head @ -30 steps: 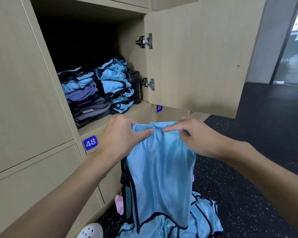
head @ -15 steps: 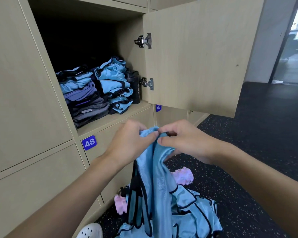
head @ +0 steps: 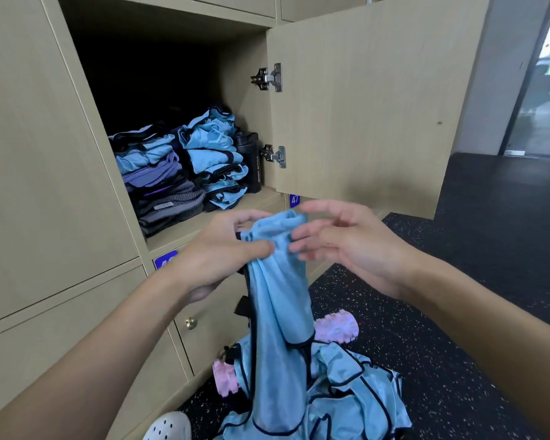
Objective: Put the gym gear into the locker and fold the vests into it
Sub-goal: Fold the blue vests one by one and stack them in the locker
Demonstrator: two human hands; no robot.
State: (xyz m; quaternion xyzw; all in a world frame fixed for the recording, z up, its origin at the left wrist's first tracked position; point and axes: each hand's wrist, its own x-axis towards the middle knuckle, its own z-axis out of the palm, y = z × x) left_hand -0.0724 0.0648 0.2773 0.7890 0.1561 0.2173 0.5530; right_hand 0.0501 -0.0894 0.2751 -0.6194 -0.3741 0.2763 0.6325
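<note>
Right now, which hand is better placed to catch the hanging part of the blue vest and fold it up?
Probably the right hand: it is open and free beside the vest, while the left hand has its grip on the vest's bunched top, and letting go would likely drop it.

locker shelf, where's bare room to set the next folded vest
Bare: the front strip of the shelf before the two stacks, and the dark space above them. Crowded: behind, side by side, the mixed stack, the blue vest stack and the black bottle by the hinges. The left hand grips the next vest.
</note>
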